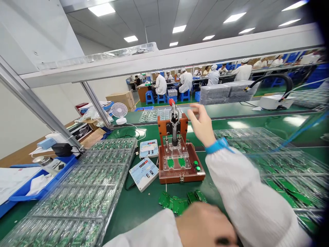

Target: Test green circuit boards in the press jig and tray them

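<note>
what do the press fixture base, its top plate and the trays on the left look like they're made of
Fixture base: reddish-brown, wood-like or phenolic board, smooth with a slight sheen. Top plate: clear acrylic, seemingly; green boards show through it. Trays: thin clear moulded plastic, glossy, with glare on the pocket ridges.

Left hand (205, 224) cut off at btm edge, fingers hidden; right trays (282, 171) blurred.

Head cam only, strapped on me.
It looks forward and down over my green surface (144, 206), close on the test jig (180, 161), with the hall far behind.
</note>
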A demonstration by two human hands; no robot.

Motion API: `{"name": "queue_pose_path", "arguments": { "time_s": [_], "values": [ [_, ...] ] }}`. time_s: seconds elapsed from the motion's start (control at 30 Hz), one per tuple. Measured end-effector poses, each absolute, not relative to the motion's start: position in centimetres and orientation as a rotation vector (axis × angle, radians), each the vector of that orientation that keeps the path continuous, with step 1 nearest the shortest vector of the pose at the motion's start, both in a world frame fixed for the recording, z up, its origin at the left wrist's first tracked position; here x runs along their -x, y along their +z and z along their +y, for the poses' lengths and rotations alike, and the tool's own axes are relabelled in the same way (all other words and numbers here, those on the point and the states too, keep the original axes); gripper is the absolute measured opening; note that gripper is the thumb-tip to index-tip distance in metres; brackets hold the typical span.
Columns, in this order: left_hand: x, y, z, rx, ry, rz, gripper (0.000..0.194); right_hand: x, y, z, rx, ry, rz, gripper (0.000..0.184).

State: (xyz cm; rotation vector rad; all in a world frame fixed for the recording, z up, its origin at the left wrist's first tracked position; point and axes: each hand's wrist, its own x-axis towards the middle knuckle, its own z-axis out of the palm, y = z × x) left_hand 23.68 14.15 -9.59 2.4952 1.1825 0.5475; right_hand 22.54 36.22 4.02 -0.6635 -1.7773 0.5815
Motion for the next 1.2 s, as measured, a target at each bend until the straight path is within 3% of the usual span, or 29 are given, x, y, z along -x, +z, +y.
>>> {"name": "queue_pose_path", "arguments": {
  "time_s": [0.1,0.2,0.3,0.4,0.5,0.8,1.07,1.2],
  "values": [
    [-18.0,-8.2,14.6,-2.244,1.251,1.654,0.023,-26.1,-2.4,33.9,0.738,0.587,-1.860,0.031],
    [-13.1,-7.8,14.7,-1.887,1.538,2.131,0.027,-27.6,-7.3,31.0,0.748,0.576,-2.032,0.029],
    [-10.7,-8.6,15.3,-1.748,1.433,2.368,0.018,-27.5,-9.5,28.8,0.776,0.526,-2.146,0.029],
    [-10.4,-9.7,16.2,-1.726,1.229,2.429,0.035,-26.9,-9.9,28.2,0.792,0.478,-2.208,0.029],
    [-10.8,-10.2,16.6,-1.701,1.148,2.427,0.035,-26.6,-9.9,28.4,0.781,0.470,-2.231,0.026],
    [-11.3,-10.3,16.5,-1.541,1.509,2.277,0.026,-26.2,-10.0,28.3,0.780,0.633,-2.175,0.027],
    [-11.9,-11.1,14.6,-1.386,1.626,2.204,0.031,-28.7,-8.2,27.5,0.749,1.275,-1.974,0.022],
    [-12.6,-12.0,14.0,-1.325,1.708,2.111,0.033,-29.6,-8.4,25.7,0.703,1.571,-1.843,0.028]
  ]
}}
